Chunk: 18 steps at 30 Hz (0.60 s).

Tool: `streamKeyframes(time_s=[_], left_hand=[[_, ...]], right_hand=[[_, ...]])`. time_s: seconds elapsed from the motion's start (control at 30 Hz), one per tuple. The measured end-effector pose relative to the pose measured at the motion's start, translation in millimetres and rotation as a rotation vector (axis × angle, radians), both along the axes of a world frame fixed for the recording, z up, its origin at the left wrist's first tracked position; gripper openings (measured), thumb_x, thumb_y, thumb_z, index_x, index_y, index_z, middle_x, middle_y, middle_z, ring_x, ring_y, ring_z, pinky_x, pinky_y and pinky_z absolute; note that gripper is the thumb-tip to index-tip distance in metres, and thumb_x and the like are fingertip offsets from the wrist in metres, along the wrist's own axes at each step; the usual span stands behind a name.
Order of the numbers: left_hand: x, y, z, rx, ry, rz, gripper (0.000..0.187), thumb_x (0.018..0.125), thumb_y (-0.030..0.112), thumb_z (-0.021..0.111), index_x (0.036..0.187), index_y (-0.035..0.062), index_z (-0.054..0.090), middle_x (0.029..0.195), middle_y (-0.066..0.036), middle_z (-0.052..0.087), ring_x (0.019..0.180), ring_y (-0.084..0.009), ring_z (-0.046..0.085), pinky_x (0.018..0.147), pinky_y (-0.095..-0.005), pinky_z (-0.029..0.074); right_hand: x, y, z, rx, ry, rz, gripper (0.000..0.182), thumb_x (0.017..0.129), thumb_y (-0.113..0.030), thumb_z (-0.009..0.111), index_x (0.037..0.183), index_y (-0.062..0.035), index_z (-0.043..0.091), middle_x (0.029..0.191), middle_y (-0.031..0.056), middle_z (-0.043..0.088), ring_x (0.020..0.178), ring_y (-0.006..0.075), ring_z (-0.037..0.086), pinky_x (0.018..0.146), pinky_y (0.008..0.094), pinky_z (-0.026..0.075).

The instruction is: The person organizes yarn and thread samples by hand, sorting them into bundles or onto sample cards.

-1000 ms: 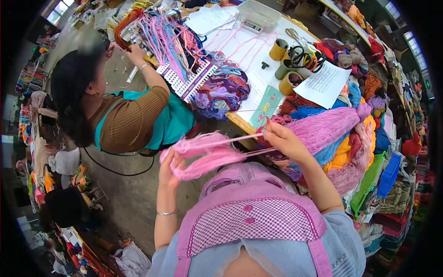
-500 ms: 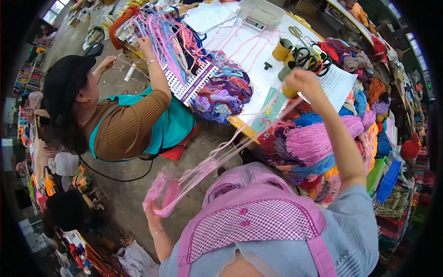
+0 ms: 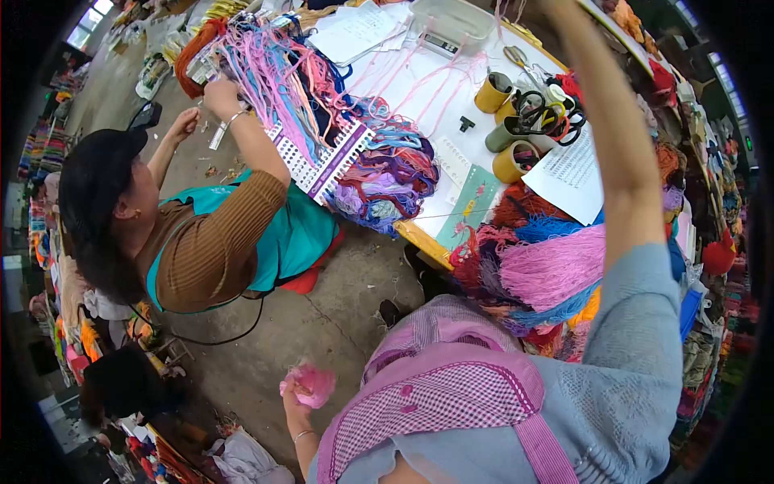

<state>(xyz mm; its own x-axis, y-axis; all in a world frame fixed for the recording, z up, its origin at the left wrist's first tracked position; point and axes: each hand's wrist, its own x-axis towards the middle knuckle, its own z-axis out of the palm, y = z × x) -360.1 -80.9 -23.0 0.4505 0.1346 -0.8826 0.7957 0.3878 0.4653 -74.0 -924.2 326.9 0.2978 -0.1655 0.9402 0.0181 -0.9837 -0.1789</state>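
Low in the view, my left hand [image 3: 296, 400] is closed round a bunched pink yarn [image 3: 316, 385], which bulges out beside the fingers. My right arm is stretched up to the top edge, where my right hand [image 3: 555, 6] is mostly cut off and its fingers are hidden. Just left of it, pale pink strands [image 3: 508, 14] hang at the top edge. Below that arm, a large pink skein [image 3: 556, 262] lies among blue, red and orange yarns at the table's right side. A green card [image 3: 469, 208] with small pink shapes rests near the table corner.
A co-worker in a brown top [image 3: 218, 242] sits at the left, hands at hanging yarns [image 3: 274, 77]. On the white table [image 3: 387, 81] are papers [image 3: 359, 32], a clear container [image 3: 453, 24], cups [image 3: 493, 93], scissors [image 3: 536, 113] and a multicoloured yarn pile [image 3: 387, 173].
My right hand has swung up to the top edge. The long strands no longer stretch between my hands. My left hand has moved slightly right and down, with the pink yarn now bunched.
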Motion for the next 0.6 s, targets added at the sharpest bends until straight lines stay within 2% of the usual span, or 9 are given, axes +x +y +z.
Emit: streamKeyframes(time_s=[0.03,0.1,0.13,0.17,0.2,0.27,0.4,0.5,0.6], left_hand=[[-1.3,-8.3,0.9,-0.008,0.022,0.025,0.027,0.087,0.022,0.058,0.064,0.0161,0.045,0.046,0.004,0.042,0.040,-0.0108,0.041,0.043,-0.0264,0.037],[3.1,-28.5,14.8,-0.026,0.096,0.061,0.028,0.087,0.021,0.059,0.064,0.0159,0.045,0.046,0.005,0.041,0.040,-0.0106,0.040,0.043,-0.0254,0.036],[6.3,-38.4,22.2,-0.041,0.170,0.098,0.028,0.087,0.021,0.059,0.063,0.0158,0.045,0.046,0.005,0.040,0.039,-0.0105,0.039,0.043,-0.0245,0.036],[8.9,-48.9,27.9,-0.032,0.168,0.108,0.028,0.087,0.021,0.059,0.063,0.0158,0.045,0.046,0.005,0.040,0.039,-0.0105,0.039,0.043,-0.0245,0.036],[10.6,-58.1,34.0,-0.099,0.147,0.079,0.026,0.087,0.020,0.060,0.065,0.0149,0.047,0.048,0.005,0.041,0.040,-0.0102,0.040,0.042,-0.0236,0.036],[8.3,-50.3,28.8,-0.165,0.192,0.118,0.022,0.087,0.017,0.062,0.069,0.0117,0.052,0.052,0.003,0.043,0.042,-0.0089,0.040,0.042,-0.0218,0.034],[16.0,-76.2,40.9,-0.255,0.195,0.053,0.022,0.088,0.019,0.061,0.070,0.0091,0.053,0.052,0.003,0.041,0.044,-0.0086,0.037,0.044,-0.0229,0.031],[26.3,-105.3,53.5,-0.220,0.208,0.008,0.023,0.089,0.020,0.060,0.070,0.0085,0.053,0.052,0.003,0.040,0.044,-0.0092,0.036,0.045,-0.0234,0.031],[37.0,-124.7,59.4,-0.279,0.206,-0.047,0.023,0.090,0.021,0.058,0.071,0.0077,0.055,0.052,0.003,0.038,0.045,-0.0095,0.035,0.046,-0.0241,0.031]], right_hand=[[7.6,-17.2,-56.0,0.027,0.290,-0.271,0.034,0.096,-0.028,0.043,0.110,0.0013,0.052,0.104,0.0255,0.055,0.092,0.0412,0.056,0.075,0.0496,0.046],[-0.2,19.8,-150.1,0.082,0.562,-0.313,0.032,0.092,-0.035,0.047,0.088,-0.0068,0.062,0.080,0.0178,0.066,0.076,0.0343,0.064,0.057,0.0451,0.047],[-11.2,43.5,-186.8,0.210,0.528,-0.175,0.028,0.093,-0.031,0.045,0.089,-0.0066,0.059,0.080,0.0209,0.063,0.077,0.0405,0.061,0.065,0.0500,0.045],[-13.2,46.4,-239.7,0.161,0.506,-0.166,0.026,0.092,-0.032,0.047,0.091,-0.0065,0.053,0.082,0.0211,0.062,0.074,0.0427,0.059,0.064,0.0528,0.044],[-24.0,64.9,-272.1,0.275,0.681,-0.167,0.024,0.092,-0.030,0.047,0.092,-0.0062,0.053,0.078,0.0222,0.061,0.076,0.0435,0.059,0.066,0.0528,0.042],[-44.3,98.4,-333.9,0.356,0.795,-0.148,0.020,0.091,-0.024,0.047,0.092,-0.0059,0.055,0.076,0.0220,0.062,0.076,0.0421,0.060,0.067,0.0540,0.041],[-85.9,148.6,-391.0,0.428,1.005,-0.252,0.013,0.086,-0.015,0.051,0.089,-0.0037,0.057,0.077,0.0198,0.064,0.077,0.0397,0.061,0.071,0.0517,0.042],[-105.4,166.2,-405.5,0.442,1.163,-0.305,0.010,0.083,-0.011,0.052,0.085,-0.0031,0.059,0.081,0.0188,0.065,0.083,0.0379,0.061,0.074,0.0499,0.043],[-118.8,177.5,-410.7,0.439,1.151,-0.273,0.012,0.079,-0.007,0.055,0.089,-0.0018,0.057,0.093,0.0176,0.062,0.092,0.0354,0.056,0.077,0.0469,0.043]])
